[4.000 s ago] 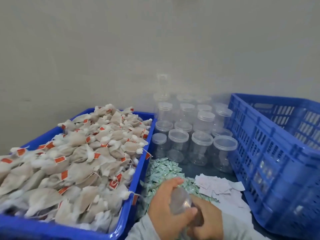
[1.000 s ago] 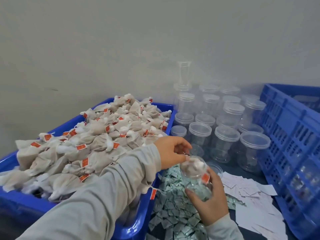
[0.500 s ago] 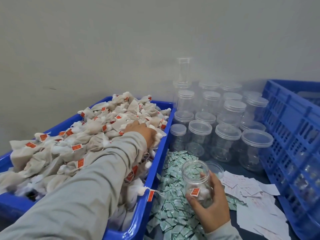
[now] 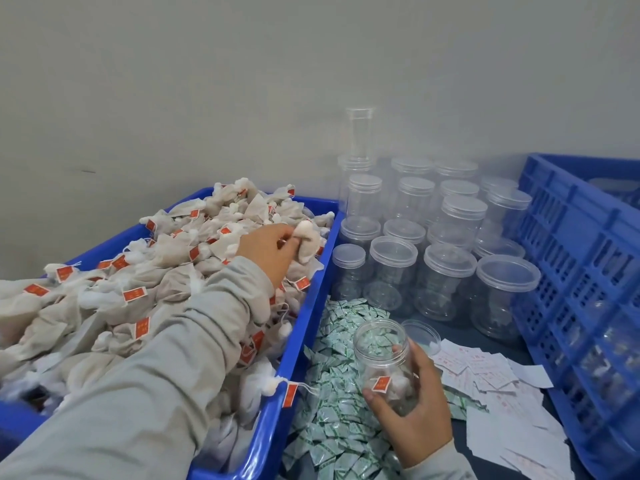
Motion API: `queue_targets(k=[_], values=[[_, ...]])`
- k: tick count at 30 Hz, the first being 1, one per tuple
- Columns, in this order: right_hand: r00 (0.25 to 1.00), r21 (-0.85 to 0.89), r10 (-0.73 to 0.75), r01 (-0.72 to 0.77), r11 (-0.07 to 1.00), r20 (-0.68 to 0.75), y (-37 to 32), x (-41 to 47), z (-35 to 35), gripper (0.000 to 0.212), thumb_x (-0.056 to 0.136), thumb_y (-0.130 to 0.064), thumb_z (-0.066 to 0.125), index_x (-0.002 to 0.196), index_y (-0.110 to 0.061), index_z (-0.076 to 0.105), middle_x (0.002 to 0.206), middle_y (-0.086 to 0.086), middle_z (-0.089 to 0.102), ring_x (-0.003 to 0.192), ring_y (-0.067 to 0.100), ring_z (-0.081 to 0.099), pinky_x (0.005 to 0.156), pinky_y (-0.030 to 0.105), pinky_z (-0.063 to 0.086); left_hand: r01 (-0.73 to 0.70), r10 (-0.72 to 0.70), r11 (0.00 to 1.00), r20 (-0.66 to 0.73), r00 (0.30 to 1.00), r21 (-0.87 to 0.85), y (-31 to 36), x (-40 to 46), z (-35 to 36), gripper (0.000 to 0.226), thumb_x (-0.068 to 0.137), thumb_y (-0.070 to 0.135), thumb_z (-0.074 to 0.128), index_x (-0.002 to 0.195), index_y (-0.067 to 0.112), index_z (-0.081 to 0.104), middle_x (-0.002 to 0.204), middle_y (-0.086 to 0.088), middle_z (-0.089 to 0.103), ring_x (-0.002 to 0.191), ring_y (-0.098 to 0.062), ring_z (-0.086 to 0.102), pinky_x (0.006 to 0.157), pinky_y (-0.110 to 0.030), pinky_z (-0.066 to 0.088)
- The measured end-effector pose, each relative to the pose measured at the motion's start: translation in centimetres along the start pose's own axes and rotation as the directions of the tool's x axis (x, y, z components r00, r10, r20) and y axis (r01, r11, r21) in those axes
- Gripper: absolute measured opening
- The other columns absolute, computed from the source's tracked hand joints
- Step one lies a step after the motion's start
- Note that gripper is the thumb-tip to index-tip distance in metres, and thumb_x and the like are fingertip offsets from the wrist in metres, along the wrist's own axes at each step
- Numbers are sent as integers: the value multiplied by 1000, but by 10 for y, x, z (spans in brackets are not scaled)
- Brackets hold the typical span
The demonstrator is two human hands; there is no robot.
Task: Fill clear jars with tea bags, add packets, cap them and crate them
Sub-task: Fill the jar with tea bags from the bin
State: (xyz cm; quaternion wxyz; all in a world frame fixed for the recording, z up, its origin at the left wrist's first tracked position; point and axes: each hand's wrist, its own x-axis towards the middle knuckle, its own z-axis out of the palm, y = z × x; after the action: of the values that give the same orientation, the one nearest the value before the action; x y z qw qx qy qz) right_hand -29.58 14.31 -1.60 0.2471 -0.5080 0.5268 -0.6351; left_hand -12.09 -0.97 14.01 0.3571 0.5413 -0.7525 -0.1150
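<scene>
My right hand (image 4: 412, 410) grips an open clear jar (image 4: 384, 362) above a heap of green-and-white packets (image 4: 332, 403); a tea bag with a red tag lies in the jar's bottom. My left hand (image 4: 268, 249) reaches over the blue tray (image 4: 294, 344) heaped with tea bags and pinches one tea bag (image 4: 306, 242) at the far right of the heap. The jar's clear lid (image 4: 420, 336) lies on the table just behind the jar.
Several capped empty jars (image 4: 446, 265) stand in rows behind the packets, some stacked. A blue slotted crate (image 4: 581, 271) takes up the right side. White paper slips (image 4: 498, 386) lie scattered by the crate. A grey wall is close behind.
My left hand left the jar's mouth, went back to the tea bag tray and now pinches a bag lifted off the heap. The jar in my right hand holds one tea bag.
</scene>
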Motion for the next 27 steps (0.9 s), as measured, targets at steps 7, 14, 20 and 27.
queue_targets(k=[7, 14, 20, 27], values=[[995, -122, -68, 59, 991, -73, -4, 0, 3, 90, 52, -4, 88, 121, -41, 42, 115, -12, 52, 106, -5, 53, 88, 16, 47, -353, 404, 914, 389, 828, -198, 49, -52, 27, 8, 77, 19, 73, 83, 16, 69, 80, 5, 62, 71, -9, 55, 69, -12, 42], [996, -71, -34, 28, 997, -86, 0, 3, 0, 89, 53, 1, 88, 120, -37, 45, 121, 1, 57, 105, 11, 60, 85, 16, 48, -494, 507, 853, 495, 706, -170, 54, -54, 22, 22, 88, 28, 60, 104, 19, 71, 98, 8, 69, 83, 0, 60, 81, -12, 42], [999, 2, 18, -18, 1000, -48, 2, 2, -1, 86, 55, 0, 86, 121, -36, 45, 128, 3, 54, 116, 20, 56, 98, 46, 47, -176, 148, 948, 123, 981, 264, 8, 0, -6, 27, 90, 23, 56, 116, 21, 63, 121, 1, 60, 111, -17, 52, 99, -25, 35], [997, 75, 71, -70, 995, -20, -4, 0, -2, 85, 51, -14, 86, 126, -26, 46, 128, 5, 54, 117, 25, 55, 96, 54, 46, -37, -262, 738, 337, 904, 673, -17, 20, -20, 31, 86, 17, 50, 115, 12, 59, 117, -8, 58, 109, -29, 54, 96, -38, 45]])
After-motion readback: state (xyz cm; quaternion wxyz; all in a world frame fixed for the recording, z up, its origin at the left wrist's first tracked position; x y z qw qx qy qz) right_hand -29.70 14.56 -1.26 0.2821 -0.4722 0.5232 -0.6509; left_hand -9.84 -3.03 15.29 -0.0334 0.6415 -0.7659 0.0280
